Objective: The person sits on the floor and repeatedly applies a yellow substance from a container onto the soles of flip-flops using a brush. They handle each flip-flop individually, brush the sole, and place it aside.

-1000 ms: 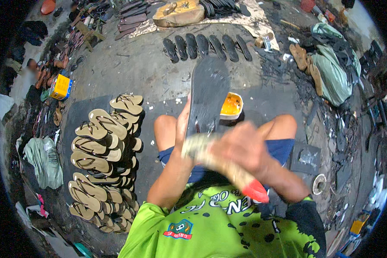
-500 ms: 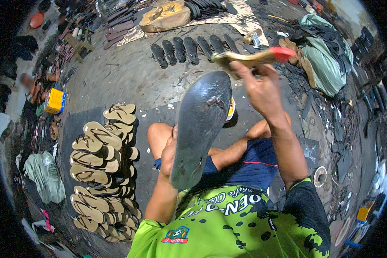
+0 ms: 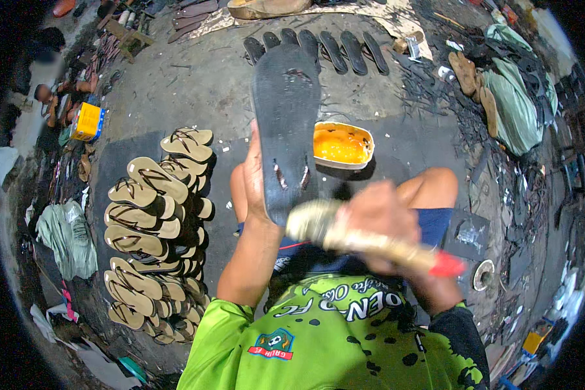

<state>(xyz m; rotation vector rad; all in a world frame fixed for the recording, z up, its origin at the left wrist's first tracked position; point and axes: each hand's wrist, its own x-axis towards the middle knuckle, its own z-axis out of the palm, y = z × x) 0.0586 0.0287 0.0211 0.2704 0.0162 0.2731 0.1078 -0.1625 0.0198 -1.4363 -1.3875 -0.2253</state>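
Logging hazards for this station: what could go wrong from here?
Stray stroke: the brush is by the near end of the dark sole, so it could slip onto the left hand holding that sole.
Spill: the open tub of orange stuff stands just beyond the bent legs; a knee or the sole might knock it.
Spatter: the right hand is blurred, so a fast flick could mark the green shirt.

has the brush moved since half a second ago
Yes: the brush has moved down the picture, well away from the row of black sandals.
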